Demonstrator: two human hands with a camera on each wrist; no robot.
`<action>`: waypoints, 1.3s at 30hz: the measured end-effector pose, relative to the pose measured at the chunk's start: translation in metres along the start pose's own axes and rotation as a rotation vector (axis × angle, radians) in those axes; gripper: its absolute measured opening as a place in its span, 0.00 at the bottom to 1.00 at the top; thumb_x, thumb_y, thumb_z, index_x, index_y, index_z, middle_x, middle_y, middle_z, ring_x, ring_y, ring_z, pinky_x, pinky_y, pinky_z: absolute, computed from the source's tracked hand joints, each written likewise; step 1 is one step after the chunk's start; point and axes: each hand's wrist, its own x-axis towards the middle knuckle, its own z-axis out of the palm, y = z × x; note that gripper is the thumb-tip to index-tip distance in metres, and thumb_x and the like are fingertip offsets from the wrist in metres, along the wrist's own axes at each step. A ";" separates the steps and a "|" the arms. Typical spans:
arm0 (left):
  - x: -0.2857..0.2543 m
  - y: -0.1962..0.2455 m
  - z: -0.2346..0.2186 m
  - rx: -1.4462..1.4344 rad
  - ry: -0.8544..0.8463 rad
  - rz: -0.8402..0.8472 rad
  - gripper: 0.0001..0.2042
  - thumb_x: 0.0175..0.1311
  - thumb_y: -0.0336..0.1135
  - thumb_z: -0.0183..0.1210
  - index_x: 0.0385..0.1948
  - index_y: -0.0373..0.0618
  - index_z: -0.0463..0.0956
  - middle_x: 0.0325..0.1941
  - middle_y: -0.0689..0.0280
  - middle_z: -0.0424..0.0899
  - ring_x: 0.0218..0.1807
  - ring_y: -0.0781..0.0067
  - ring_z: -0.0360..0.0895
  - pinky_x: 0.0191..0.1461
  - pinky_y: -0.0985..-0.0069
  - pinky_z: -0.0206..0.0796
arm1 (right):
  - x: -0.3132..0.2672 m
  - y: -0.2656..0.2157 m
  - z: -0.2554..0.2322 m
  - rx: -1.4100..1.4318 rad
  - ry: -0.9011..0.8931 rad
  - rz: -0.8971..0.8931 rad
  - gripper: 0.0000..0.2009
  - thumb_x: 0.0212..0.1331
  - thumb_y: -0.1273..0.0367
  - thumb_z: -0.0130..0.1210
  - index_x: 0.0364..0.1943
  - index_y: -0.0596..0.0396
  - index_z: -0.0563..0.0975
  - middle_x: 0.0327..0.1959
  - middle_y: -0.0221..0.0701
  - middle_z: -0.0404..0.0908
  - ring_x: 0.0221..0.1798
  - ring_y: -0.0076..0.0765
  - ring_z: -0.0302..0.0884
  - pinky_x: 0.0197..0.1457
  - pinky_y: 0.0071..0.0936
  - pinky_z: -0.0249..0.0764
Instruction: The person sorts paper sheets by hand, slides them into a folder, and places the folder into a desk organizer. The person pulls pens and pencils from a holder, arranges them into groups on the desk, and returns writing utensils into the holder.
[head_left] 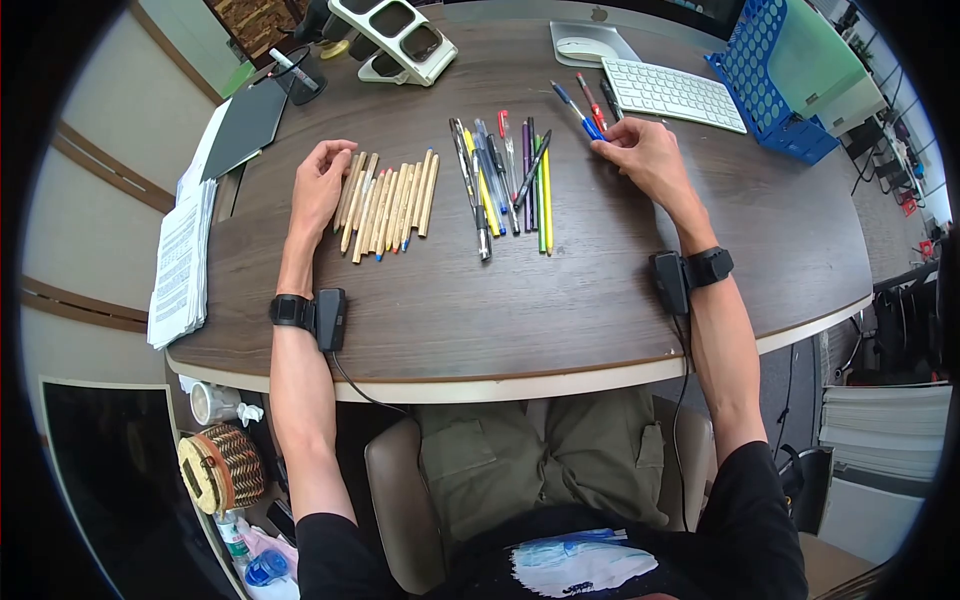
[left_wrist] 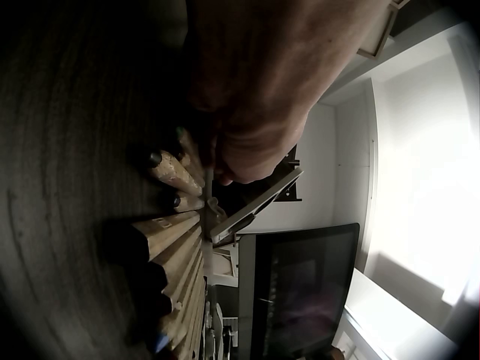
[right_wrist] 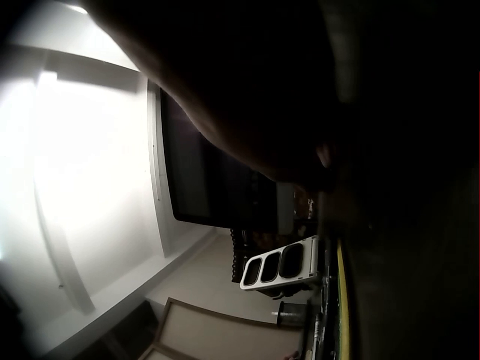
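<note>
My left hand (head_left: 320,180) rests on the desk at the left edge of a row of wooden colored pencils (head_left: 385,210), its fingers loosely bent beside the outermost one. Up close in the left wrist view, pencil ends (left_wrist: 176,174) lie just below that hand (left_wrist: 259,112). At the right, the thumb and fingertips of my right hand (head_left: 648,160) pinch the capped end of a blue pen (head_left: 575,105). A red pen (head_left: 590,98) and a black pen (head_left: 610,100) lie beside it. The right wrist view shows this hand dark, its fingertips hidden.
Mixed pens and pencils (head_left: 500,180) lie mid-desk between the hands. Behind stand a white keyboard (head_left: 675,92), a mouse (head_left: 587,49), a white slotted holder (head_left: 410,45) and a mesh pen cup (head_left: 303,82). A blue basket (head_left: 765,85) is at right, stacked papers (head_left: 183,265) at left.
</note>
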 end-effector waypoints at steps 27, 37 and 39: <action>0.000 -0.003 0.003 -0.015 0.031 0.045 0.11 0.79 0.36 0.58 0.54 0.42 0.84 0.39 0.72 0.83 0.43 0.82 0.76 0.51 0.78 0.69 | -0.009 -0.005 0.044 -0.047 -0.190 -0.554 0.22 0.75 0.73 0.54 0.71 0.41 0.77 0.78 0.36 0.72 0.79 0.48 0.67 0.83 0.46 0.65; -0.002 0.002 0.004 -0.012 0.044 0.030 0.12 0.80 0.36 0.57 0.53 0.42 0.84 0.38 0.73 0.82 0.42 0.82 0.75 0.49 0.78 0.69 | -0.012 -0.010 0.039 -0.075 -0.205 -0.552 0.15 0.76 0.66 0.56 0.64 0.44 0.80 0.76 0.38 0.73 0.77 0.54 0.69 0.79 0.48 0.69; -0.001 0.000 0.003 -0.019 0.048 0.032 0.12 0.80 0.36 0.58 0.53 0.42 0.84 0.38 0.73 0.82 0.42 0.82 0.75 0.49 0.79 0.69 | -0.012 -0.010 0.038 -0.068 -0.183 -0.583 0.14 0.75 0.67 0.57 0.61 0.45 0.80 0.74 0.38 0.74 0.75 0.53 0.71 0.78 0.47 0.70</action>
